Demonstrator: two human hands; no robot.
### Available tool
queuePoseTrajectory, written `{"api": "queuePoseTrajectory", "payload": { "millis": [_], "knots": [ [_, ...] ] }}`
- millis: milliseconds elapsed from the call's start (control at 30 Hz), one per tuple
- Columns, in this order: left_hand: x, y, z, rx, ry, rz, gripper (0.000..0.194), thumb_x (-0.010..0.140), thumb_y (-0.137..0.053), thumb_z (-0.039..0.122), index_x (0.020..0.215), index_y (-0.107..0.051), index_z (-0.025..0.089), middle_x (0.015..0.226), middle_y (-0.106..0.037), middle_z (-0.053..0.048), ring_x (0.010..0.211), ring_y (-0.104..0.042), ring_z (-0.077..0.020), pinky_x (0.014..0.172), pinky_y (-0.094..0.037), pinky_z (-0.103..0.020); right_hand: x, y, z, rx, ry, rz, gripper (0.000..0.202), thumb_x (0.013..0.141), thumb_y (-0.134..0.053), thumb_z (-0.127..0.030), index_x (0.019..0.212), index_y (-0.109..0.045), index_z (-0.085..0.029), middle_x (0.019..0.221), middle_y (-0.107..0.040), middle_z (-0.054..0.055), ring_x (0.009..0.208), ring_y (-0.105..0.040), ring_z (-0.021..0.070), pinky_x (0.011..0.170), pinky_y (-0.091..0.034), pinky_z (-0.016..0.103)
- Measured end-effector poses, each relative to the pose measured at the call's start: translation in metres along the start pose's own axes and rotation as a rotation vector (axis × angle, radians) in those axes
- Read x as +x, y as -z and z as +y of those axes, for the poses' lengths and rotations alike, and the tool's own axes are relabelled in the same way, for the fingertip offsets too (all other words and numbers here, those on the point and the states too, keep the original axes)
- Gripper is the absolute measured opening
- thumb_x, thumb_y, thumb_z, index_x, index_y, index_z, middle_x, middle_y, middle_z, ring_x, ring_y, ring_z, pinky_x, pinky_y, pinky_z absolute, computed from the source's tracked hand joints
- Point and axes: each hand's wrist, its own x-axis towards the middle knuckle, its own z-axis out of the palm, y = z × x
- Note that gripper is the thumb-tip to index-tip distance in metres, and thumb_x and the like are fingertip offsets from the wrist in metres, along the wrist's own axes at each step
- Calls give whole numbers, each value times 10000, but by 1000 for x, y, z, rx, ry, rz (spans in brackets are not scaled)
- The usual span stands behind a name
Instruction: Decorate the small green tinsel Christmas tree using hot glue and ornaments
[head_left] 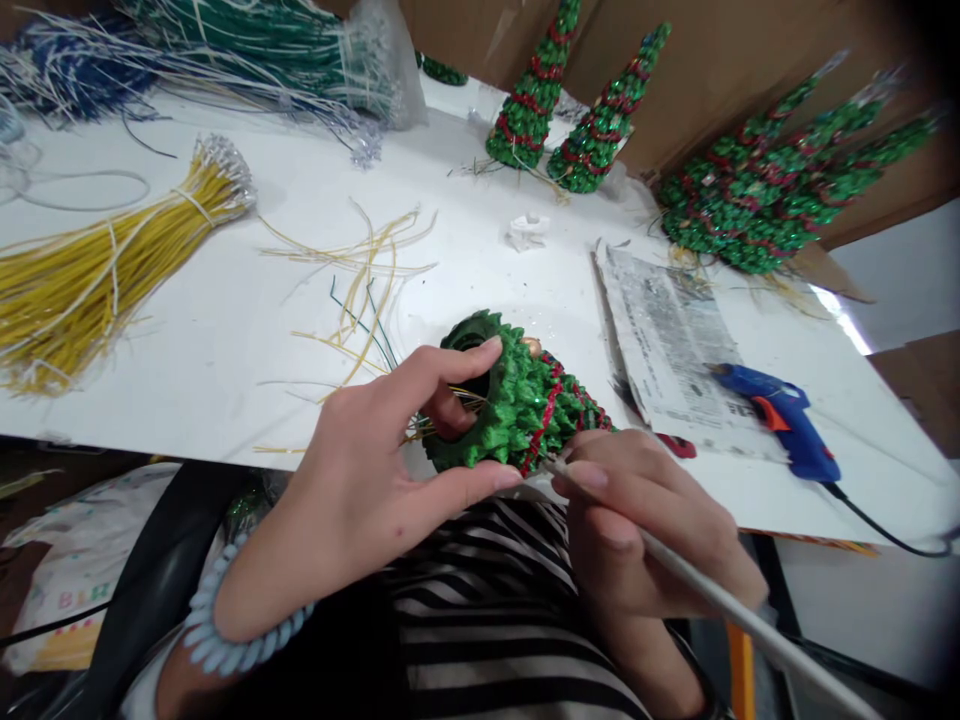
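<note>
A small green Christmas tree ornament (517,410) with red trim lies on its side, its hollow base turned towards the left. My left hand (375,470) is wrapped around that base, with fingers inside the opening and the thumb along the lower outer edge. Thin yellow wires show in the opening. In my right hand (652,520) is a long pale rod (720,600), pinched near its narrow end, which meets the side of the tree by the red trim. The rod's exact kind is not clear. My right fingers cover the tree's upper end.
Loose yellow and green wires (367,270) lie beside a tied yellow wire bundle (127,260). A blue glue gun (780,410) rests partly on folded newspaper (667,340). Several finished trees (529,110) stand at the back. Green wire bundles (277,60) lie at the far left.
</note>
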Motion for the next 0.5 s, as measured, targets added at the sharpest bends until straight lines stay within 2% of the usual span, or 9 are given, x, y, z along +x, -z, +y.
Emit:
{"api": "queuePoseTrajectory", "payload": {
  "millis": [133,267,400,500],
  "knots": [
    [0,0,0,-14,5,-2,567,776,-753,381,1285,-538,253,799,-642,56,707,-608,-83,570,-500,-124,1,6,1,36,-46,-54,131,925,-554,-279,984,-665,-245,701,-669,16,560,-599,168,519,-496,333],
    [-1,0,-1,-40,0,2,577,775,-752,401,1288,-540,243,810,-646,53,712,-607,-81,619,-518,-130,7,9,-1,110,-136,-95,124,916,-569,-265,967,-679,-241,706,-680,16,568,-598,163,518,-492,326],
    [-1,0,-1,-33,-8,4,574,776,-753,386,1290,-540,243,808,-640,48,714,-606,-83,535,-493,-112,16,11,0,182,-190,-132,110,901,-594,-256,914,-699,-230,698,-687,15,573,-601,159,527,-492,321],
    [0,0,-1,-17,-16,0,573,781,-749,383,1296,-536,250,809,-633,50,714,-606,-80,536,-494,-104,25,13,3,234,-216,-197,112,895,-605,-262,873,-708,-228,677,-689,11,564,-601,155,519,-491,312]
  ]
}}
